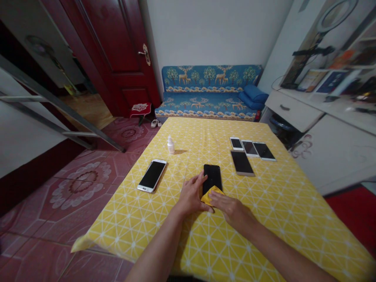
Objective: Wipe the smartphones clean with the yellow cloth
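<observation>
Wiping looks under way: the left hand (192,194), spread, braces the phone (212,175); the right hand (227,204), fingers together, presses a cloth (207,198) onto its near end. Four phones (242,162) beyond the right hand: done or waiting, unclear.

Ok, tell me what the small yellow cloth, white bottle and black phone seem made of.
Small yellow cloth: soft fabric, judging by its folds; matte-looking.
White bottle: probably plastic, smooth, as its even, opaque white suggests.
Black phone: likely glass-fronted, smooth, its face flat and dark; frame material unclear.
</observation>
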Motion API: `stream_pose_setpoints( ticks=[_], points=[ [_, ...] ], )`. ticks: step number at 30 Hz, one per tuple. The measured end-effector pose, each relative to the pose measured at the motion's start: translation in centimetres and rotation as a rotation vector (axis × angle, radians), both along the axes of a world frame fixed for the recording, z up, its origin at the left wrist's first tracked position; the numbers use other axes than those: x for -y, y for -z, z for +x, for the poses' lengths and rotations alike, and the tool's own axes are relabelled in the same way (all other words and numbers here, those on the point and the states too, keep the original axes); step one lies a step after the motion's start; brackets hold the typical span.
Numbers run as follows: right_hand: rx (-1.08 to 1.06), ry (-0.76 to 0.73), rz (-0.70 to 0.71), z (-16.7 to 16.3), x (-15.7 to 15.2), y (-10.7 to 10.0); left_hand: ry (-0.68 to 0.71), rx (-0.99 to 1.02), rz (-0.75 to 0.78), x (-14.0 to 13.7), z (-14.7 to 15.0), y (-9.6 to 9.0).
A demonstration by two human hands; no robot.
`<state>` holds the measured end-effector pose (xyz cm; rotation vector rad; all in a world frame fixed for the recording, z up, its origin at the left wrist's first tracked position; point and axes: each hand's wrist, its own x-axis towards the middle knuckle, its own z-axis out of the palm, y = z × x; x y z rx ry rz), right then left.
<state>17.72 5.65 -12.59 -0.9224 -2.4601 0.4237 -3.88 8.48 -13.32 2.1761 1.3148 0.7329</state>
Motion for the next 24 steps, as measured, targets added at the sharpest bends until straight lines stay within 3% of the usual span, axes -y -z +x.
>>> stream_pose_setpoints(
  ticks=[10,16,24],
  points=[
    [-0.041,0.136,0.101,2.9,1.2,1.6,-0.057,0.010,0.015,0.3,0.5,-0.2],
    [-0.103,0.294,0.039,2.4,-3.1,2.1,-0.066,-0.005,-0.001,0.3,0.6,-0.3],
    [0.067,0.440,-0.051,-0.6,-10.0,-0.2,-0.064,-0.010,-0.010,0.1,0.5,0.1]
  ],
)
